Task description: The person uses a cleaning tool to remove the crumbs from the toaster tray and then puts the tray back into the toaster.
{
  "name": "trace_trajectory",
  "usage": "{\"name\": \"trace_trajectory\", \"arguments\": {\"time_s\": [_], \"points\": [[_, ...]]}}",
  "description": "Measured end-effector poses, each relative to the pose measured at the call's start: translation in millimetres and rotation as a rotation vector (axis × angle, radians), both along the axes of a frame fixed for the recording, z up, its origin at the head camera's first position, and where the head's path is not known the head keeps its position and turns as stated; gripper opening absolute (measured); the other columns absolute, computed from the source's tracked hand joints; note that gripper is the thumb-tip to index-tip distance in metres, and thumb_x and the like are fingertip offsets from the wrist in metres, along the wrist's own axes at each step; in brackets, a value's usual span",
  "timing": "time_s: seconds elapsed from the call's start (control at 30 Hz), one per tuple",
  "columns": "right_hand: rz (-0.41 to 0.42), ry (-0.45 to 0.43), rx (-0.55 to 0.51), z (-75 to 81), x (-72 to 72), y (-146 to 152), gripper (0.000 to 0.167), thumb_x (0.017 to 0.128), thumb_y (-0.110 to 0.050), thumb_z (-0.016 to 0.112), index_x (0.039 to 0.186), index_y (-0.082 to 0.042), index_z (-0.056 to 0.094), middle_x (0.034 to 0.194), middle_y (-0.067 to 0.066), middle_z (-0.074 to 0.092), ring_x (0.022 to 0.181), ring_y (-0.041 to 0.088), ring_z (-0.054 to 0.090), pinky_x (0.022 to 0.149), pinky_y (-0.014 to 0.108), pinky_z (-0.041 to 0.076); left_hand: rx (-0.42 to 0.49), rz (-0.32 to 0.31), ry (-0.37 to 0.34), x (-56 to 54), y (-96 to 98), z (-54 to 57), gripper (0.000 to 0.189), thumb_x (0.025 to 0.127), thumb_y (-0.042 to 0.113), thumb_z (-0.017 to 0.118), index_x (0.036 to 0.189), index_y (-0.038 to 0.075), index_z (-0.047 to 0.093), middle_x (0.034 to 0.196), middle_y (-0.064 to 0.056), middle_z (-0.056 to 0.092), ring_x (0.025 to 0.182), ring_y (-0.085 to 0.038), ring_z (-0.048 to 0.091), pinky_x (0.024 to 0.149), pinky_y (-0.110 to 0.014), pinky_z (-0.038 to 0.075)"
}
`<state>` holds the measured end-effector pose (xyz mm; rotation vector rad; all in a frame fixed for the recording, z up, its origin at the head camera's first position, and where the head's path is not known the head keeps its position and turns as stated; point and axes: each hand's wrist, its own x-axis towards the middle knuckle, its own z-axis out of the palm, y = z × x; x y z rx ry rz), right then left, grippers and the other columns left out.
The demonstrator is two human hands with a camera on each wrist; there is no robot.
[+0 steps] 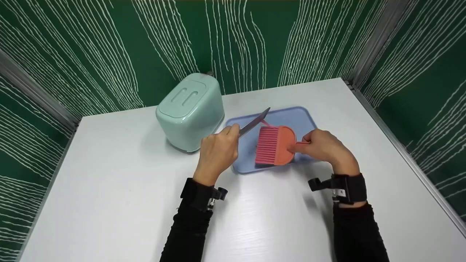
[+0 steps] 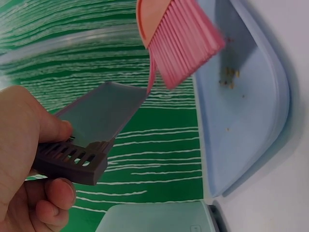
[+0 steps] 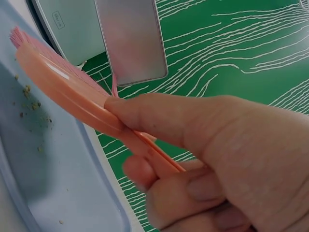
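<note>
My left hand (image 1: 219,149) grips a crumb tray (image 2: 104,113), a thin metal sheet with a dark slotted end. Its flat part stands tilted above the blue tray (image 1: 236,163). In my right hand (image 1: 326,147) is the handle of a small orange brush (image 1: 285,145) with pink bristles; the thumb lies along its back. A stray tuft of bristles (image 2: 152,72) reaches the crumb tray's far end, while the main bristles hang over the blue tray. Small brown and yellowish crumbs (image 2: 231,73) lie scattered on the blue tray, also visible in the right wrist view.
A mint-green toaster (image 1: 193,109) with a lidded top stands left of the blue tray, near the back of the white table (image 1: 120,189). Green walls (image 1: 247,43) with white line patterns rise behind and at both sides.
</note>
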<state>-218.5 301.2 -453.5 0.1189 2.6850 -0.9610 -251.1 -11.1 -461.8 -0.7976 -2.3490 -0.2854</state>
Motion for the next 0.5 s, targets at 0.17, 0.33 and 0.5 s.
{"name": "trace_trajectory", "arguments": {"time_s": [0.17, 0.33, 0.5], "points": [[0.039, 0.005, -0.015, 1.0, 2.2, -2.9, 0.06, 0.09, -0.058, 0.077, 0.064, -0.02, 0.04, 0.062, -0.009, 0.03, 0.062, 0.013, 0.033, 0.056, 0.028, 0.024, 0.002, 0.001, 0.002, 0.0, 0.0, 0.2, 0.022, 0.106, 0.015, 0.062, 0.086, 0.01, 0.054, 0.065, -0.001, 0.054, 0.049, -0.012, 0.035, 0.039, -0.033, 0.031], [0.059, -0.001, -0.031, 2.8, 4.5, -6.0, 0.06, 0.09, -0.055, 0.079, 0.062, -0.02, 0.039, 0.061, -0.009, 0.029, 0.061, 0.012, 0.031, 0.056, 0.027, 0.023, 0.008, -0.007, 0.009, 0.4, -0.4, 0.5, 0.024, 0.106, 0.015, 0.062, 0.084, 0.01, 0.053, 0.062, -0.001, 0.052, 0.05, -0.01, 0.029, 0.041, -0.029, 0.024], [0.092, -0.003, -0.038, 4.0, 5.2, -9.4, 0.06, 0.09, -0.052, 0.08, 0.061, -0.02, 0.038, 0.06, -0.01, 0.028, 0.06, 0.01, 0.029, 0.055, 0.026, 0.021, 0.013, -0.011, -0.003, 0.0, -0.7, 0.5, 0.022, 0.105, 0.016, 0.064, 0.087, 0.01, 0.056, 0.065, -0.001, 0.057, 0.048, -0.012, 0.037, 0.037, -0.033, 0.037]]}}
